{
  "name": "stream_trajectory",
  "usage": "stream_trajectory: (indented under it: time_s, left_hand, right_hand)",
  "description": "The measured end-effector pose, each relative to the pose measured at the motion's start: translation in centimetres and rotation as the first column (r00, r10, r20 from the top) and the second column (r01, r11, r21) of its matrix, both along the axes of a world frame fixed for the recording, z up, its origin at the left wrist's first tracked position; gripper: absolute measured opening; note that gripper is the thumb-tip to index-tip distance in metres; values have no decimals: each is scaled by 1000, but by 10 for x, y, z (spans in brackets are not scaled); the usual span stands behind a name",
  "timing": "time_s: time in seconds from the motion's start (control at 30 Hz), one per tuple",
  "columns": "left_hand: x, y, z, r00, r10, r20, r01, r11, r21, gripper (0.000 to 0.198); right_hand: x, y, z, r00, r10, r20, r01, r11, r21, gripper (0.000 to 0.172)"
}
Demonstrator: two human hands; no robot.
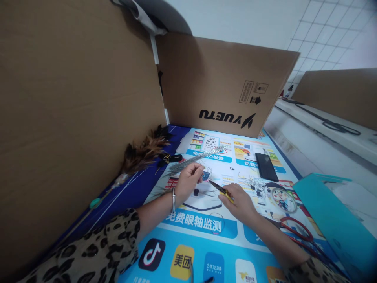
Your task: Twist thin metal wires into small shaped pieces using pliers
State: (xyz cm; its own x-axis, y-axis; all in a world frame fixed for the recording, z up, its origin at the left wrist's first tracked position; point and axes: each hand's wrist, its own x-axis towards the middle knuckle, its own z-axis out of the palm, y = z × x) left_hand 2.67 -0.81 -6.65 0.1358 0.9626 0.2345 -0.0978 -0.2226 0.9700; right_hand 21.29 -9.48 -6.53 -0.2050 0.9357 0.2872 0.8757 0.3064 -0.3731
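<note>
My left hand (191, 179) is closed in a pinch over the printed sheet, holding what looks like a thin wire, too fine to follow clearly. Yellow-handled needle-nose pliers (221, 190) are gripped in my right hand (240, 202). Their dark tips point left, a short way from my left fingertips. Behind my left hand lies a bundle of straight silvery wires (188, 162). Small loose wire pieces (256, 186) are scattered to the right of my hands.
Cardboard panels (218, 78) stand at the left and back. Brown feathers (144, 151) lie along the left panel. A black phone (266, 167), a clear round dish (283, 200), red-handled scissors (297, 228) and a teal box (332, 220) are on the right.
</note>
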Motion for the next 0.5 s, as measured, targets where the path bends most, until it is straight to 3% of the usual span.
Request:
stream_trajectory:
  time_s: [0.5]
  left_hand:
    - [0, -2, 1, 999, -40, -25, 40, 999, 20, 22]
  right_hand:
    - [-1, 0, 2, 1000, 8, -27, -9, 1000, -14, 26]
